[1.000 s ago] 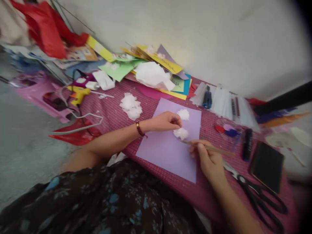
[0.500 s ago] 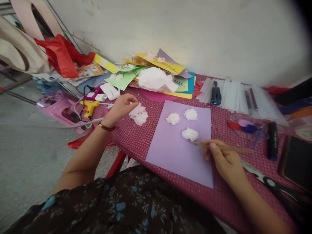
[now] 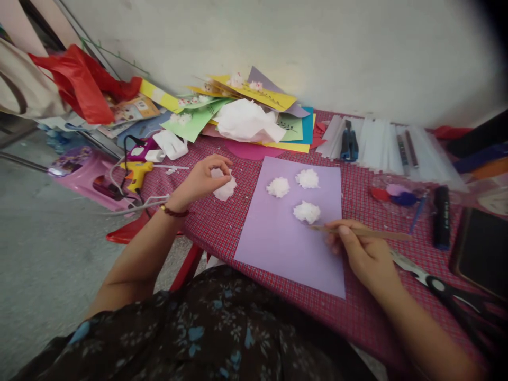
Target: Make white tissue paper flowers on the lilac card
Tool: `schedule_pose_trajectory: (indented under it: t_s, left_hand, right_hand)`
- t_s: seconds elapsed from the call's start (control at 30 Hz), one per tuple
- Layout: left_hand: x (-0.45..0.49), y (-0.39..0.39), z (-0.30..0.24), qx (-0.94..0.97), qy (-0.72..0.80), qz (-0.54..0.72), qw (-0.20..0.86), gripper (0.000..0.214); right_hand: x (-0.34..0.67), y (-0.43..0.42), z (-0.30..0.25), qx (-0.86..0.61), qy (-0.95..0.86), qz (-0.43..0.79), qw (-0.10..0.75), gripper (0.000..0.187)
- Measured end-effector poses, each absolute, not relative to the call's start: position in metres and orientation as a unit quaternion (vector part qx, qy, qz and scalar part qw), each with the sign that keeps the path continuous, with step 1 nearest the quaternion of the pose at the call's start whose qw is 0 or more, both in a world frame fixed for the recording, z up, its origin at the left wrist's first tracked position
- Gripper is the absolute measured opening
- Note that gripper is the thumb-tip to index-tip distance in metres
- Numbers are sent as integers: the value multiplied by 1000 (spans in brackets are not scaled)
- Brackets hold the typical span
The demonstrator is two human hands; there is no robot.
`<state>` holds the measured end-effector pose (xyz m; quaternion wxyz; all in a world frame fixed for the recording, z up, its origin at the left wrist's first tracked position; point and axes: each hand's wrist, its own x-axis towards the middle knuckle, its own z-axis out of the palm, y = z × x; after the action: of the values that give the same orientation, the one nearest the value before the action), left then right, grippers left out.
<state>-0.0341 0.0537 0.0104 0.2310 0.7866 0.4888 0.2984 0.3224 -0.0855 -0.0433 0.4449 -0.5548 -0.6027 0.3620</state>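
Note:
My left hand (image 3: pixel 208 177) hovers at the near edge of a small pile of white paper flower cut-outs (image 3: pixel 227 190), partly hiding it. Its fingers are bent, with a gap between them and the thumb, and nothing shows in them. My right hand (image 3: pixel 363 251) grips a tan, flat stick-like tool (image 3: pixel 381 233) with a tapered tip. That tip points left, just below the lowest of three fluffy white paper flowers (image 3: pixel 307 212) on a purple sheet (image 3: pixel 278 254). The other two flowers are a left one (image 3: pixel 278 187) and an upper one (image 3: pixel 307 179).
Behind lie coloured cards (image 3: pixel 270 95) and crumpled white tissue (image 3: pixel 246 121). On the left are a yellow glue gun (image 3: pixel 137 174) and cables. At right are clear glue sticks (image 3: pixel 373 143), a black marker (image 3: pixel 441 217), scissors (image 3: pixel 436 286) and a dark phone-like slab (image 3: pixel 482 251).
My left hand has moved slightly right and down over the cut-outs, and its thumb and fingers have parted. The right hand keeps its hold on the tool. The view has shifted slightly.

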Motion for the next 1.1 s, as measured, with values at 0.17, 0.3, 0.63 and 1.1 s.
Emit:
schedule_pose_trajectory:
  t_s: [0.17,0.3,0.63,1.1]
  left_hand:
    - [-38,44,20,756,527,304,241,14]
    - [-48,35,11,803,531,216,162,13]
    - [-59,36,-24,776,567,209,179,25]
    - [-55,40,-26,754,591,231,170,13]
  right_hand:
    - [324,-87,-45,-549,-609,360,445,31]
    - [324,-87,-45,-549,-616,358,437,31]
    - [323,-85,-47,-551,-615,355,439,32]
    - [321,-85,-42,-542,-627,342,444,35]
